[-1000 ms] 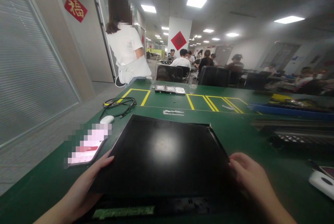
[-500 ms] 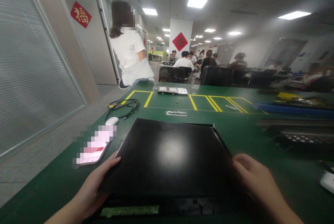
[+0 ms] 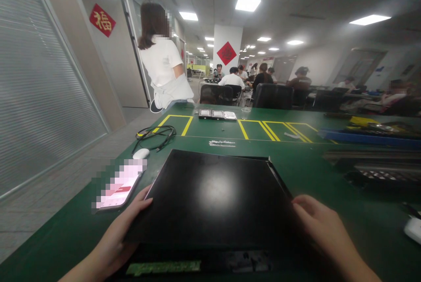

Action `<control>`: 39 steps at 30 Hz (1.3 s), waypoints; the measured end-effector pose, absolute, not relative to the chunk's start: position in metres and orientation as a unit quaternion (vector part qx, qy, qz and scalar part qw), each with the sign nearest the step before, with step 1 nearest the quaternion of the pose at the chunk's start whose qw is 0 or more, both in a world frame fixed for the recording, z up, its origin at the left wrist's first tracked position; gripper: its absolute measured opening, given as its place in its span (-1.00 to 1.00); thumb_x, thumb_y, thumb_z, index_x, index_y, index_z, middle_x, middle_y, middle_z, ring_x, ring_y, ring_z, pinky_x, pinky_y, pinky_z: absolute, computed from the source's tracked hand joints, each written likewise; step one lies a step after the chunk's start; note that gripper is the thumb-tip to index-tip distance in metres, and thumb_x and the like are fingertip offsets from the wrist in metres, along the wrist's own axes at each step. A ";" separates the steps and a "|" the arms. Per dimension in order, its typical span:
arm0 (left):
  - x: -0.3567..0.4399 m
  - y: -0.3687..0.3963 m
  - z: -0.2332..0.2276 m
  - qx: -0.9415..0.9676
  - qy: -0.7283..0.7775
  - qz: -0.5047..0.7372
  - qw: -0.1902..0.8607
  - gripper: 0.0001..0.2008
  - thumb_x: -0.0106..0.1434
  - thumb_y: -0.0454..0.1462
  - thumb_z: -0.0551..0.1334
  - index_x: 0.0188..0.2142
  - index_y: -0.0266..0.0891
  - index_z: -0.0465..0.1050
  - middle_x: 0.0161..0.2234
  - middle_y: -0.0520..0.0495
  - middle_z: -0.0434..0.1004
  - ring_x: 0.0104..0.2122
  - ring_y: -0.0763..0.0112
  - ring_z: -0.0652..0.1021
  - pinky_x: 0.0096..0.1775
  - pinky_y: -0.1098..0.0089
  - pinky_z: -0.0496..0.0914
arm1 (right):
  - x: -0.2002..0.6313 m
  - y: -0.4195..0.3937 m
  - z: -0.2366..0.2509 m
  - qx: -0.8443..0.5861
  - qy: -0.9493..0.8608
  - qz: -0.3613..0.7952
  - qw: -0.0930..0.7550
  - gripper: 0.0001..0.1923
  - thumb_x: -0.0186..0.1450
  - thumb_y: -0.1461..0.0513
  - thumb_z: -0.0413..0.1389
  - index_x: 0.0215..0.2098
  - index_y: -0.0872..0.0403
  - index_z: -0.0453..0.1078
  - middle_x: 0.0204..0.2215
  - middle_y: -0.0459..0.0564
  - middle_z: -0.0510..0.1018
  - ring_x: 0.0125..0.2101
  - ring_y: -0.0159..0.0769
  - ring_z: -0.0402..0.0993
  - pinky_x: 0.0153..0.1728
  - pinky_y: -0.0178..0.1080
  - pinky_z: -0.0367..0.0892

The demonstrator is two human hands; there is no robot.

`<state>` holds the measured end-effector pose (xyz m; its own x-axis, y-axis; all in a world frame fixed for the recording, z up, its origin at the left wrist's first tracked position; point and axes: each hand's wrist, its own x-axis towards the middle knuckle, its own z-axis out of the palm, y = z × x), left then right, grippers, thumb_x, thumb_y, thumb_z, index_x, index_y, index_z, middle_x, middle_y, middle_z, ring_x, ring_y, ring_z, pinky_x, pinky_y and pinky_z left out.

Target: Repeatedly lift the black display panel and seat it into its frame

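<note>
A flat black panel (image 3: 184,212) with a glossy patch of reflected light lies in front of me, over the near part of the green table. My left hand (image 3: 121,225) is closed on its left edge, thumb on top and the other fingers partly hidden beneath. At the right edge, my right hand (image 3: 317,214) grips the panel with curled fingers, some of them out of sight. Below the panel's near edge shows a green circuit board strip (image 3: 164,267) in a dark recess. Behind the far right corner, a thin dark rim (image 3: 271,163) sticks out.
A lit phone (image 3: 123,192), a white mouse (image 3: 141,154) and a coiled black cable (image 3: 161,135) lie at left. Hard drives (image 3: 217,114) and a clear cup (image 3: 245,112) stand at the far edge. Blurred parts and a blue tray (image 3: 358,137) are at right. A person (image 3: 164,62) stands beyond.
</note>
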<state>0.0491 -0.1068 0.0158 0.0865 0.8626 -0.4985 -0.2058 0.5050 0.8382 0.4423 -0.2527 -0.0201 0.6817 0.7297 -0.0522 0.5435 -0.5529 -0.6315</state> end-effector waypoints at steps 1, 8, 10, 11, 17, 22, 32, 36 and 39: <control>0.049 -0.107 0.016 0.304 0.544 0.399 0.673 -0.27 0.06 -0.27 0.43 0.25 -0.03 0.38 -0.06 -0.12 0.71 -0.28 0.03 0.72 -0.34 0.29 0.56 | 0.443 -0.253 -0.020 -0.867 -0.369 0.155 0.298 -0.65 0.18 -0.06 0.01 -0.33 -0.06 0.50 -0.44 -0.06 0.66 -0.43 -0.14 0.57 -0.42 -0.18 0.35; 0.049 -0.105 0.013 0.307 0.548 0.399 0.668 -0.18 0.01 -0.28 0.46 0.28 -0.04 0.35 -0.01 -0.14 0.69 -0.24 0.02 0.71 -0.28 0.28 0.56 | 0.440 -0.253 -0.018 -0.865 -0.375 0.149 0.298 -0.68 0.19 -0.04 0.01 -0.34 -0.06 0.49 -0.46 -0.08 0.65 -0.44 -0.15 0.56 -0.45 -0.21 0.33; 0.048 -0.105 0.012 0.305 0.552 0.397 0.666 -0.16 0.00 -0.28 0.47 0.29 -0.03 0.33 -0.02 -0.14 0.69 -0.24 0.00 0.71 -0.25 0.24 0.57 | 0.439 -0.254 -0.018 -0.867 -0.373 0.147 0.294 -0.68 0.19 -0.04 0.01 -0.34 -0.06 0.49 -0.48 -0.08 0.64 -0.45 -0.15 0.56 -0.46 -0.21 0.32; 0.048 -0.104 0.011 0.306 0.550 0.398 0.667 -0.15 -0.01 -0.27 0.47 0.30 -0.02 0.32 -0.02 -0.14 0.70 -0.25 0.00 0.71 -0.23 0.23 0.57 | 0.439 -0.254 -0.018 -0.867 -0.375 0.148 0.293 -0.68 0.20 -0.03 0.01 -0.34 -0.06 0.49 -0.48 -0.08 0.64 -0.46 -0.16 0.56 -0.46 -0.21 0.31; 0.046 -0.104 0.009 0.305 0.543 0.397 0.674 -0.09 0.03 -0.20 0.49 0.35 -0.01 0.23 -0.10 -0.13 0.73 -0.35 0.04 0.72 -0.27 0.25 0.57 | 0.440 -0.254 -0.019 -0.871 -0.387 0.133 0.270 -0.67 0.20 -0.03 0.00 -0.32 -0.07 0.51 -0.41 -0.07 0.66 -0.38 -0.13 0.57 -0.41 -0.20 0.31; 0.047 -0.105 0.012 0.320 0.554 0.382 0.667 -0.08 0.10 -0.26 0.44 0.40 -0.06 0.11 -0.08 -0.13 0.73 -0.38 0.10 0.72 -0.39 0.33 0.55 | 0.437 -0.253 -0.015 -0.872 -0.391 0.142 0.256 -0.66 0.21 -0.04 -0.02 -0.31 -0.08 0.50 -0.40 -0.07 0.66 -0.38 -0.13 0.57 -0.41 -0.19 0.30; 0.046 -0.104 0.011 0.316 0.550 0.377 0.675 -0.07 0.08 -0.25 0.44 0.40 -0.05 0.12 0.00 -0.16 0.69 -0.33 0.06 0.73 -0.28 0.26 0.58 | 0.436 -0.253 -0.013 -0.871 -0.410 0.118 0.244 -0.65 0.21 -0.03 -0.03 -0.35 -0.07 0.51 -0.42 -0.06 0.66 -0.38 -0.14 0.58 -0.41 -0.20 0.32; 0.046 -0.104 0.011 0.324 0.542 0.379 0.676 -0.13 0.08 -0.21 0.45 0.36 -0.04 0.22 0.00 -0.11 0.69 -0.21 0.04 0.72 -0.21 0.27 0.59 | 0.436 -0.253 -0.012 -0.872 -0.410 0.125 0.236 -0.64 0.21 -0.06 -0.05 -0.35 -0.08 0.49 -0.41 -0.07 0.66 -0.37 -0.15 0.58 -0.39 -0.21 0.33; 0.047 -0.105 0.013 0.327 0.536 0.382 0.678 -0.20 0.10 -0.20 0.42 0.33 -0.03 0.27 0.01 -0.08 0.69 -0.14 0.03 0.70 -0.17 0.28 0.58 | 0.436 -0.253 -0.012 -0.874 -0.408 0.135 0.229 -0.64 0.22 -0.07 -0.05 -0.34 -0.09 0.48 -0.40 -0.08 0.66 -0.36 -0.15 0.59 -0.38 -0.21 0.33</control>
